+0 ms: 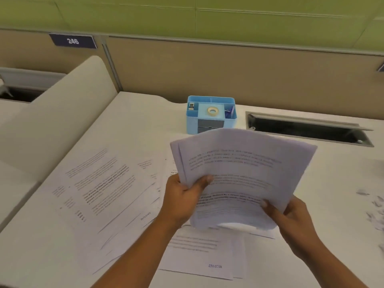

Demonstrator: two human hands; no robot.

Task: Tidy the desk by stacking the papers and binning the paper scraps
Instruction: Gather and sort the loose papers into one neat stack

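A sheaf of papers point(239, 169) is being held above the table point(336, 175), gripped by the left hand point(182, 196) at its left edge and pinched by the right hand point(291, 215) at its lower right corner. Loose sheets point(99, 194) are being borne by the table to the left, paper scraps point(374, 206) near its right edge.

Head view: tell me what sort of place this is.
Most likely an office cubicle: partition panels with a numbered plate back the desk, which carries a blue stationery organiser and loose printed papers.
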